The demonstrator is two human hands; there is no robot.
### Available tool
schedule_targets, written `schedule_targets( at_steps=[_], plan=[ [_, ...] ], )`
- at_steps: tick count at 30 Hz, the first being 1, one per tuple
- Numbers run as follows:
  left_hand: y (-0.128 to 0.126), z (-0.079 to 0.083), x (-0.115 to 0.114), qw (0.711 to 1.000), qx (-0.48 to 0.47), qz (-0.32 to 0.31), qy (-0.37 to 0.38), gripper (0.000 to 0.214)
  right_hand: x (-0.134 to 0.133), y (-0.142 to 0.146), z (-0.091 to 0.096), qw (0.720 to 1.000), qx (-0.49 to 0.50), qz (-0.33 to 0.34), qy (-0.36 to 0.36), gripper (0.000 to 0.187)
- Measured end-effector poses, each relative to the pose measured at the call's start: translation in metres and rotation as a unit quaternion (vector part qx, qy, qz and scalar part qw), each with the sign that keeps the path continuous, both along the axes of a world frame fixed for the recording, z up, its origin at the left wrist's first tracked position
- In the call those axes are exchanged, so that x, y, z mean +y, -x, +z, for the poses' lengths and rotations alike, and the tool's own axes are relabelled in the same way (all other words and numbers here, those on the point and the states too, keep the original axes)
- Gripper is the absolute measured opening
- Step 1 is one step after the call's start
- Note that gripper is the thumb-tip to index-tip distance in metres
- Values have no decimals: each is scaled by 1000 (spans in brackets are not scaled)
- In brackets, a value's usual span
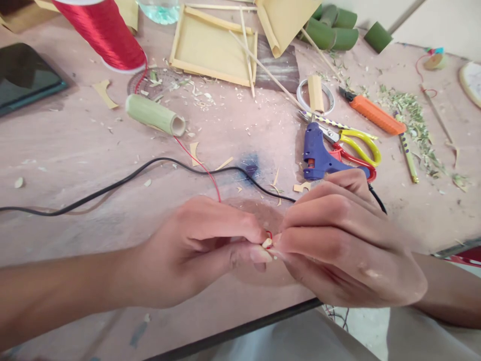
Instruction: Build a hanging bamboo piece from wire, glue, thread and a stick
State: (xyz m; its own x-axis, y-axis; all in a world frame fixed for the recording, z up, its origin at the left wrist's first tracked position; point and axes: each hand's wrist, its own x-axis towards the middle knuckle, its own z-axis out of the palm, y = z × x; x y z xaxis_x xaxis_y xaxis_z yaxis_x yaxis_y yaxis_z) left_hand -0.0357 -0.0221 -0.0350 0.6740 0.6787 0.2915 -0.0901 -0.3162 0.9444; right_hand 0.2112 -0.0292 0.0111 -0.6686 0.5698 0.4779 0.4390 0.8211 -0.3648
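Note:
My left hand (210, 245) is closed, thumb and index finger pinching a small pale piece (267, 243) that looks like wood or bamboo. Red thread (199, 163) loops around this piece; its long part runs from a peeled bamboo tube (154, 114) to behind my left hand. Fingertips of my right hand (349, 240) are pinched together right beside the piece, at the short loop of thread. What exactly sits between them is mostly covered. Both hands are just above the table near its front edge.
A black cable (112, 185) crosses behind my hands. Close to my right hand lie a blue glue gun (315, 153), scissors (361, 143) and an orange cutter (376, 114). Farther back are a red thread spool (108, 32), a phone (28, 75), a cardboard tray (214, 45) and green bamboo pieces (330, 30).

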Motion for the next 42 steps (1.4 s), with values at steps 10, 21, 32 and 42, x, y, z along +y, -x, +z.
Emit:
schedule_targets(
  at_steps=[10,21,32,42],
  plan=[
    [2,-2,-2,1000,-5,8,-15,13,-4,4,0,1000,-8,-26,9,10],
    [0,-1,-1,1000,-8,18,-20,14,-3,4,-2,1000,0,-30,5,4],
    [0,0,-2,999,-8,32,-42,11,-3,2,1,1000,-6,-28,12,5],
    [-1,1,-3,998,-9,37,-59,17,-2,4,-1,1000,-2,-29,9,6]
  ],
)
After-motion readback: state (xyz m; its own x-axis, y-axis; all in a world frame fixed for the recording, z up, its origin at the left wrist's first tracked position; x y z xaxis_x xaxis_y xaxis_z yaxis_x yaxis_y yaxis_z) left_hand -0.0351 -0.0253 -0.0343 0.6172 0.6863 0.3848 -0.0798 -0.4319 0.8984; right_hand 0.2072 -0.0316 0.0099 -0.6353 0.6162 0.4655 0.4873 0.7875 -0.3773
